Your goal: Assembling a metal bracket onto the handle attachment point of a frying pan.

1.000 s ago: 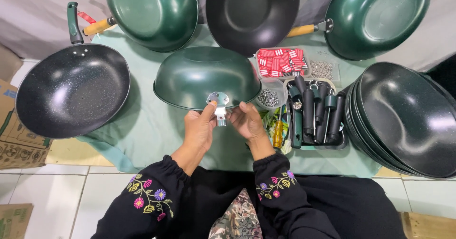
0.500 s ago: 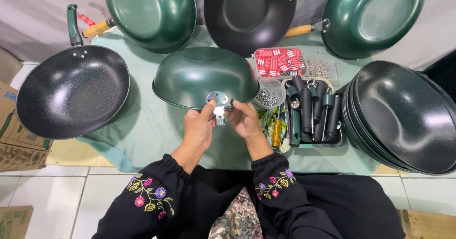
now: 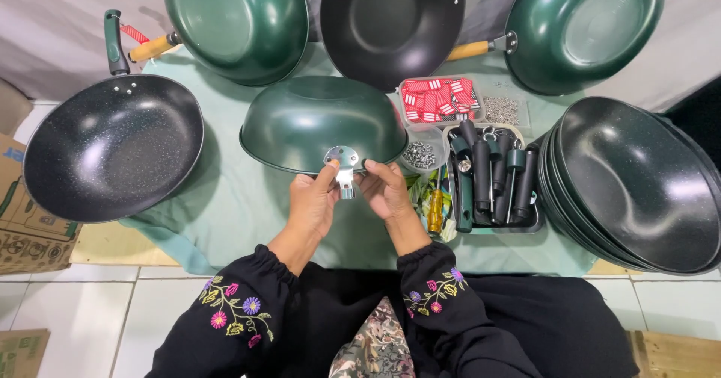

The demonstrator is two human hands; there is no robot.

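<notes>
Left hand [image 3: 314,207]: fingers pinch the left side of the metal bracket [image 3: 343,160].
Bracket: small, stiff, probably light and a little slippery; best held by its edges, against the rim of the upturned green wok [image 3: 319,121] on the counter [image 3: 225,198].
Right hand [image 3: 384,190]: fingers grip the bracket's right side.
Tray [image 3: 526,226]: dark handles, near.

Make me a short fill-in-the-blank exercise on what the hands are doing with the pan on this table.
1. Both hands, left hand and right hand, hold a silver metal bracket against the rim of a ____ upturned pan.
2. The stack of black pans stands on the person's ____ side.
3. The tray beside the right hand holds handles that are ____ in colour.

Missing words: green; right; black
</notes>
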